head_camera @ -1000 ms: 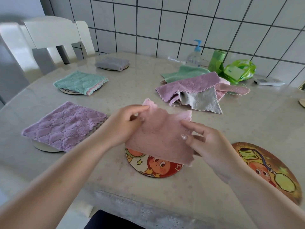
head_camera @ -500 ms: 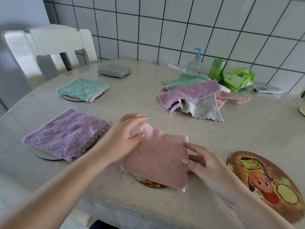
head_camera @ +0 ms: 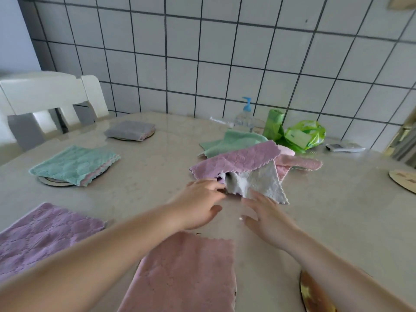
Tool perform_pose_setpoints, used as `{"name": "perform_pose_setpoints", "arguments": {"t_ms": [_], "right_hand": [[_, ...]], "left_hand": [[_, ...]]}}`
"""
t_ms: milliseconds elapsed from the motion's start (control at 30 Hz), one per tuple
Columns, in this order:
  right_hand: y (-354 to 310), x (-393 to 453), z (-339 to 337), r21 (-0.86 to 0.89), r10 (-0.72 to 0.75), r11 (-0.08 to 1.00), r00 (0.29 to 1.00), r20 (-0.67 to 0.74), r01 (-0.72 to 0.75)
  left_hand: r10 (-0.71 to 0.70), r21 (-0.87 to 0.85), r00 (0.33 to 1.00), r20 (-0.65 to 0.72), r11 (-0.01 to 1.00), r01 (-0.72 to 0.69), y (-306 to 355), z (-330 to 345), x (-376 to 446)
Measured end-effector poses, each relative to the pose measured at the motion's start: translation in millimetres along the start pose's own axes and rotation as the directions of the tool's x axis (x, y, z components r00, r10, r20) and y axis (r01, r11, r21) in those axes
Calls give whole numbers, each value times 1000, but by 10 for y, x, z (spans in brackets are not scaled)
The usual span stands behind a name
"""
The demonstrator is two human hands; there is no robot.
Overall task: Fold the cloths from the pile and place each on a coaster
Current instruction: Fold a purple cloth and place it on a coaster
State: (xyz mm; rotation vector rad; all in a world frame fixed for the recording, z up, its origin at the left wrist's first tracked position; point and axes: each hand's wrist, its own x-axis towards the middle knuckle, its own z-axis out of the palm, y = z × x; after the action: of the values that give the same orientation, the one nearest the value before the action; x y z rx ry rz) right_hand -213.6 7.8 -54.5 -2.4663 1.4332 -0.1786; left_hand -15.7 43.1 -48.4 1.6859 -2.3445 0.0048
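The pile lies mid-table: a purple cloth [head_camera: 240, 161] on top, a grey cloth [head_camera: 263, 183] under it, a green cloth [head_camera: 231, 140] behind and a pink cloth [head_camera: 299, 163] to the right. My left hand [head_camera: 200, 203] reaches the pile's near edge, its fingertips at the purple and grey cloths, fingers loosely extended. Beside it, my right hand [head_camera: 263, 212] is spread, its fingertips at the grey cloth's lower edge. A folded pink cloth [head_camera: 186, 273] lies flat near the front edge and hides its coaster. Folded purple [head_camera: 45, 230], teal [head_camera: 74, 164] and grey [head_camera: 130, 130] cloths sit on coasters at the left.
A bare picture coaster [head_camera: 315, 293] shows under my right forearm, and another coaster [head_camera: 403, 180] lies at the right edge. Behind the pile stand a pump bottle [head_camera: 244, 115], a green roll [head_camera: 273, 123], a green bag [head_camera: 304, 136] and a remote [head_camera: 344, 147]. A white chair [head_camera: 45, 95] stands far left.
Both hands let go of the folded pink cloth, which now lies flat on the front coaster. They moved forward to the pile, and the view tilted up.
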Motion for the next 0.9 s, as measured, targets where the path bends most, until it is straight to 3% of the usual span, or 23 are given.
{"name": "perform_pose_setpoints", "arguments": {"t_ms": [133,233,300,367,467,567,733,833,900], "right_hand": [[66,324,78,-109,-37,993,999,29,40],[68,445,15,-54,-69,997,992,-109,63],[49,474,-116,-12,-100,995,968,-231,100],[25,488,-322,10,-141,988,939,-313,152],[-19,541,-709,-122,-196,979,908,-371,162],[-108,614,-1094,-289,-266,947,851,-453,142],[-286,514,-1649,-383,-346,911,790,-506,154],[-350,390,-1928,-324,-328,933,745,-581,158],[-392,305,-2088,-227,-283,958,706,-649,175]], "left_hand": [[57,211,987,147,974,-87,14,106,356],[25,250,988,155,966,-63,15,161,539],[-24,200,997,69,980,9,2,146,643],[-60,138,992,-108,988,75,-25,19,747],[-130,-70,939,-318,991,113,-66,-372,867],[-168,-192,910,-378,976,100,-82,-830,921],[-193,-120,864,-466,981,154,-177,-1512,851],[-288,-195,814,-505,956,217,-360,-1881,758],[-307,-281,796,-521,943,179,-480,-2088,650]]}}
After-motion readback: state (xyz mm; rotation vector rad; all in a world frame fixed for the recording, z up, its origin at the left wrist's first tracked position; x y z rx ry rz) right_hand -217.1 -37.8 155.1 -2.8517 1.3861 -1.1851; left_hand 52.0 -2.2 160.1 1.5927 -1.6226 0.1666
